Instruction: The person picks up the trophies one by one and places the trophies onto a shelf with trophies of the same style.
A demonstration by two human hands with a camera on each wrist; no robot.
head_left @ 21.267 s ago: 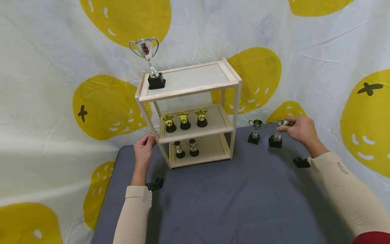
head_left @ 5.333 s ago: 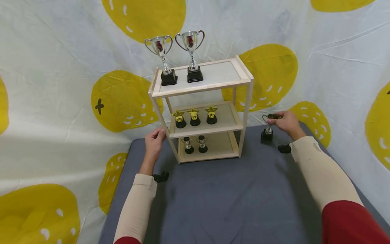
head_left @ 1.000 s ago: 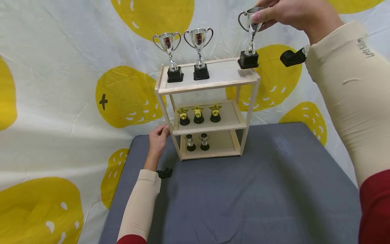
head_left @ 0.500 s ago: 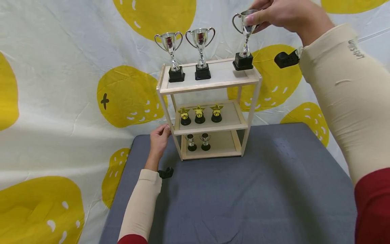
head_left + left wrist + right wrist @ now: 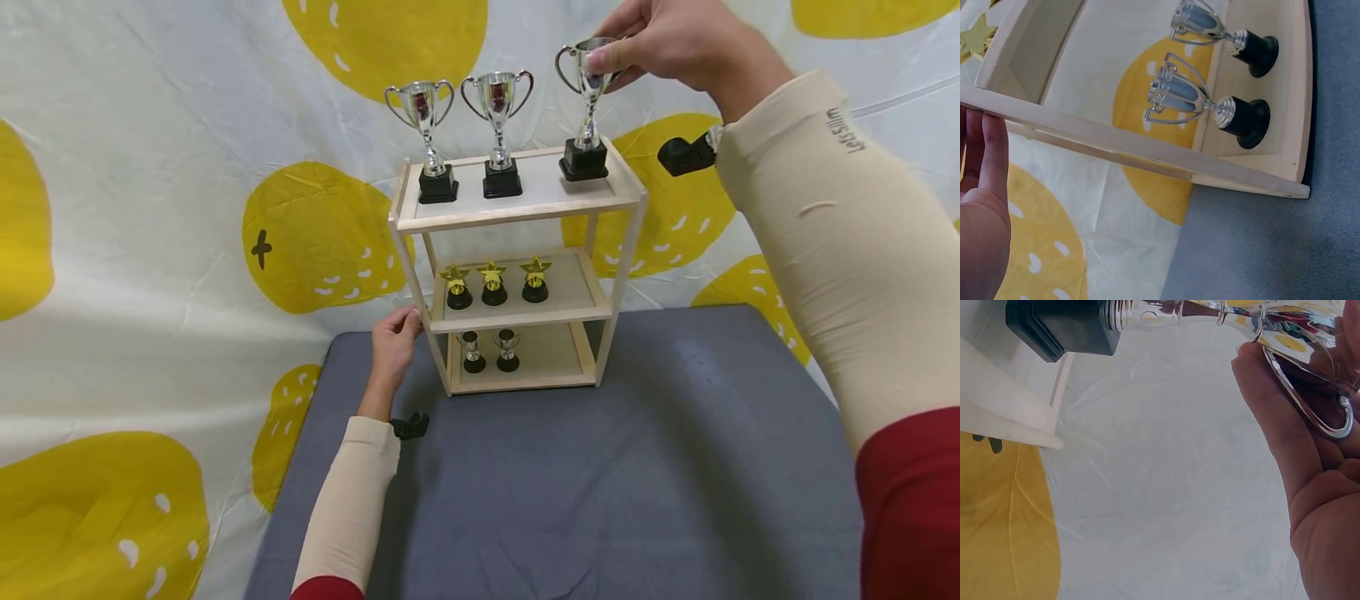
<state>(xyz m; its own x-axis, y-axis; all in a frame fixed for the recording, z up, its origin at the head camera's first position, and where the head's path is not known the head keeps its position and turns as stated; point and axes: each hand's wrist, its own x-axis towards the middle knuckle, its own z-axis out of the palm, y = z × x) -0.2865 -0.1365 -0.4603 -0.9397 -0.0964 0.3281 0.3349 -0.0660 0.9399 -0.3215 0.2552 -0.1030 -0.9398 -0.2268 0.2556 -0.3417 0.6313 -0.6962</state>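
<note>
My right hand (image 5: pixel 675 46) grips a silver trophy cup (image 5: pixel 592 79) by its bowl and right handle. The trophy's black base overlaps the right part of the top board of a wooden shelf (image 5: pixel 517 218). In the right wrist view the fingers (image 5: pixel 1279 419) lie along the cup (image 5: pixel 1297 337), with the base beside the shelf's end (image 5: pixel 1010 419). To its left on the top board stand two like trophies (image 5: pixel 435 179) (image 5: pixel 501 175), upright and apart. My left hand (image 5: pixel 393 346) holds the shelf's left post at the middle board; in the left wrist view its fingers (image 5: pixel 991 153) reach the post (image 5: pixel 1116 134).
Three gold star trophies (image 5: pixel 492 285) stand in a row on the middle board. Two small silver cups (image 5: pixel 507 352) are on the bottom board. The shelf stands on a grey cloth-covered table (image 5: pixel 570 483), before a white curtain (image 5: pixel 165 108) with yellow fruit prints.
My right hand has carried the trophy left and slightly down over the top board. Earlier it took this trophy from the table; another was set in the top's middle. The left hand stays put.
</note>
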